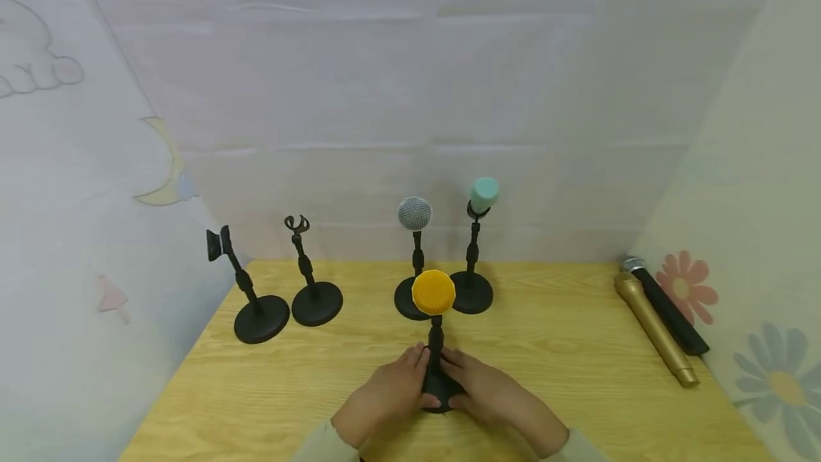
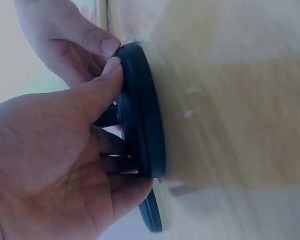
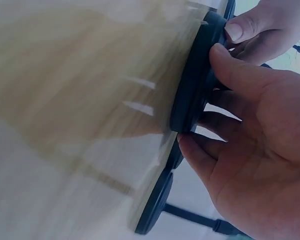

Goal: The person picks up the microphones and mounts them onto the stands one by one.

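Observation:
A black microphone stand with a yellow-headed microphone stands upright near the front middle of the table. My left hand grips the left side of its round base, thumb on the near edge and fingers round the far side. On the other side my right hand holds the same base, its fingers along the edge in the right wrist view. Both thumbs lie close together at the near rim. Seen from above, the yellow head hides the microphone's body.
Behind stand a stand with a silver-mesh microphone and another with a mint-green-topped one. Two bare stands, one and another, are at the left. A gold microphone and a black microphone lie along the right edge.

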`<state>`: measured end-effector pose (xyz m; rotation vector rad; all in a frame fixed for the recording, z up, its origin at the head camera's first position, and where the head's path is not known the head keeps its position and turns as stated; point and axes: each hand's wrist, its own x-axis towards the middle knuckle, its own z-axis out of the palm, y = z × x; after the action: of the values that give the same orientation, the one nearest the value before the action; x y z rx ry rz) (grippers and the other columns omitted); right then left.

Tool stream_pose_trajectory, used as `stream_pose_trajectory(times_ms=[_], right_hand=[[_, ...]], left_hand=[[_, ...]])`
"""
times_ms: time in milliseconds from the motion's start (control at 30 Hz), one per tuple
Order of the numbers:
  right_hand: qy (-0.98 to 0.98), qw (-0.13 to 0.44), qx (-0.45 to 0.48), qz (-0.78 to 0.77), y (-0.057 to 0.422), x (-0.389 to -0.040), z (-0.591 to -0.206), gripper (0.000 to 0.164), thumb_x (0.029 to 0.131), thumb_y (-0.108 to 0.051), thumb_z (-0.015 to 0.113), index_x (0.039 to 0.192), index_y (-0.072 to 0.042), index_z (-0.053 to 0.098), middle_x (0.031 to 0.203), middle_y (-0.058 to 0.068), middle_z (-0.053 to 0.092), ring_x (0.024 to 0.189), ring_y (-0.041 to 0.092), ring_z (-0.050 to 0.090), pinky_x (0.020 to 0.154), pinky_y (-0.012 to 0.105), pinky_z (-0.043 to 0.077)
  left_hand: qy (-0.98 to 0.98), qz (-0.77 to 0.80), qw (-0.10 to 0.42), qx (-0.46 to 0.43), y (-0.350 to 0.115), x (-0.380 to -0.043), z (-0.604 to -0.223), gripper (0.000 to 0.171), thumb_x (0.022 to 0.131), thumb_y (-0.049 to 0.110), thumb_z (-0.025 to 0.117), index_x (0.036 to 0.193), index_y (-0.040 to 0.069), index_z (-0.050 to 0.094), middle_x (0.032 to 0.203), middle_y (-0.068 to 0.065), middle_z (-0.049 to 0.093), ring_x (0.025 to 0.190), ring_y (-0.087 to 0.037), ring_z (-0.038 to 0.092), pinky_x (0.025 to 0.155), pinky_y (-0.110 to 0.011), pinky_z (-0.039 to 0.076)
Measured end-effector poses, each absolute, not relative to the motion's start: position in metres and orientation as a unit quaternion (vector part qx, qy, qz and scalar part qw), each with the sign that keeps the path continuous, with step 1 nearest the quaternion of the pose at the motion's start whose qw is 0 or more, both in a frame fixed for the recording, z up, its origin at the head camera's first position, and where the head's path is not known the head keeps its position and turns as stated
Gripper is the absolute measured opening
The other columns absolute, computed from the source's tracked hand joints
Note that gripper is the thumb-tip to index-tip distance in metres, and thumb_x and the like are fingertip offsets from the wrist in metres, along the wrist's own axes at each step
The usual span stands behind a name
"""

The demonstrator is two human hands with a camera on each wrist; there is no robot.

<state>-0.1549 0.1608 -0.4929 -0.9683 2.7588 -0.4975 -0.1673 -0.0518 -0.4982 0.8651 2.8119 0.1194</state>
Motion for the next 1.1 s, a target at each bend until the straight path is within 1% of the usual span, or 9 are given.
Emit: stream_pose_trajectory(times_ms=[133,367,533,667,833,933,1100], right_hand=[[0.923,0.089,-0.335,-0.166,0.149,-0.163,-0.492,0.063,0.096,-0.024,0.072,0.151,-0.004,0.048,0.159,0.015,0.04,0.14,0.032,0.047,0.108,0.045,0.046],[0.916,0.115,-0.324,-0.206,0.127,-0.177,-0.493,0.063,0.097,-0.025,0.07,0.151,-0.003,0.047,0.159,0.016,0.039,0.143,0.033,0.044,0.111,0.046,0.043],[0.919,0.113,-0.325,-0.193,0.114,-0.185,-0.493,0.064,0.097,-0.023,0.071,0.151,-0.002,0.046,0.159,0.016,0.039,0.143,0.031,0.043,0.112,0.043,0.043],[0.917,0.122,-0.325,-0.195,0.103,-0.192,-0.492,0.064,0.098,-0.02,0.069,0.153,-0.001,0.043,0.161,0.017,0.035,0.144,0.032,0.042,0.112,0.042,0.043],[0.918,0.134,-0.322,-0.188,0.089,-0.205,-0.496,0.064,0.102,-0.019,0.064,0.157,-0.003,0.036,0.164,0.018,0.028,0.149,0.033,0.034,0.115,0.043,0.039],[0.919,0.134,-0.322,-0.183,0.082,-0.214,-0.495,0.062,0.103,-0.018,0.061,0.157,-0.002,0.035,0.164,0.019,0.027,0.151,0.036,0.029,0.117,0.045,0.036],[0.921,0.121,-0.32,-0.189,0.072,-0.223,-0.498,0.058,0.105,-0.018,0.058,0.156,0.0,0.037,0.164,0.019,0.028,0.151,0.036,0.028,0.118,0.046,0.035]], left_hand=[[0.953,0.048,0.1,0.282,-0.062,-0.174,-0.499,0.087,0.092,0.061,0.061,0.155,0.005,0.04,0.159,-0.015,0.04,0.142,-0.028,0.046,0.105,-0.039,0.05],[0.956,0.08,0.103,0.263,-0.082,-0.18,-0.493,0.088,0.091,0.057,0.067,0.154,0.001,0.041,0.157,-0.019,0.041,0.139,-0.032,0.049,0.105,-0.045,0.049],[0.96,0.092,0.1,0.245,-0.088,-0.185,-0.493,0.088,0.09,0.053,0.071,0.151,-0.004,0.043,0.154,-0.024,0.043,0.136,-0.035,0.051,0.103,-0.047,0.05],[0.962,0.101,0.105,0.232,-0.093,-0.191,-0.491,0.088,0.088,0.049,0.074,0.149,-0.008,0.044,0.152,-0.026,0.044,0.135,-0.038,0.052,0.101,-0.048,0.052],[0.964,0.111,0.109,0.216,-0.103,-0.201,-0.488,0.086,0.088,0.045,0.076,0.147,-0.01,0.044,0.152,-0.028,0.043,0.134,-0.039,0.051,0.102,-0.049,0.05],[0.963,0.125,0.112,0.21,-0.107,-0.208,-0.485,0.085,0.089,0.042,0.075,0.148,-0.01,0.043,0.152,-0.029,0.042,0.135,-0.04,0.051,0.105,-0.05,0.048],[0.962,0.15,0.125,0.19,-0.115,-0.217,-0.488,0.084,0.092,0.04,0.072,0.15,-0.01,0.039,0.156,-0.029,0.037,0.139,-0.041,0.046,0.109,-0.05,0.044]])
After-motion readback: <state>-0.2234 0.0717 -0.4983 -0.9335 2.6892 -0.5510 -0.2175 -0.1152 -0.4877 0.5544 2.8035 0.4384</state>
